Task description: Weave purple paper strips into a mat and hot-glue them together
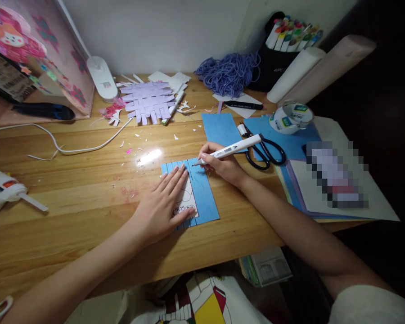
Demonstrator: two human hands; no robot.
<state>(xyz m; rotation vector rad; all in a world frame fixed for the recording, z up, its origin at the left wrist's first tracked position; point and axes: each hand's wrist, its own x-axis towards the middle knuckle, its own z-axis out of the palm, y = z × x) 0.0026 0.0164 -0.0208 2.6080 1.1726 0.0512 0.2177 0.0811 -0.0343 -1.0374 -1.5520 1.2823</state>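
Note:
My left hand (165,204) lies flat with its fingers stretched out, pressing a white card (188,202) with line drawings onto a sheet of blue paper (205,202). Dark lines run across the blue sheet on its left part. In my right hand (222,164) is a white marker (236,146), its dark tip at the upper edge of the white card, over the blue paper. Whether the tip touches the paper I cannot tell. Scissors with black handles (266,153) lie to the right of my right hand, beside a white marker cap (243,130).
A woven purple paper piece (148,101) lies among scraps at the back. Blue-purple yarn (227,74), a black marker (243,105), a tape roll (292,118) and a marker holder (273,67) stand or lie behind. Paper sheets (327,180) lie right; a glue gun (3,191) lies left.

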